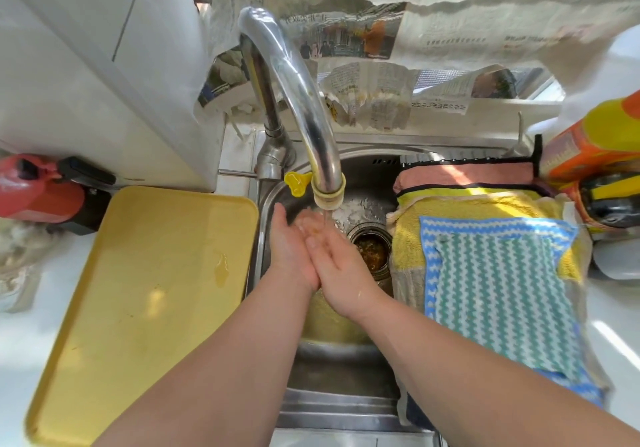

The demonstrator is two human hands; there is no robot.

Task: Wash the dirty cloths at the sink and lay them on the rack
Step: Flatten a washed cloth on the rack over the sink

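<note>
Left hand (291, 249) and right hand (337, 266), open and empty, rinse together under the tap (294, 76), cloths (498, 290) already laid to their right; shutting off the water likely comes next

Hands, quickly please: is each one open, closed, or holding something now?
Left hand: open, empty, fingers straight under the tap.
Right hand: open, empty, laid against the other.
</note>
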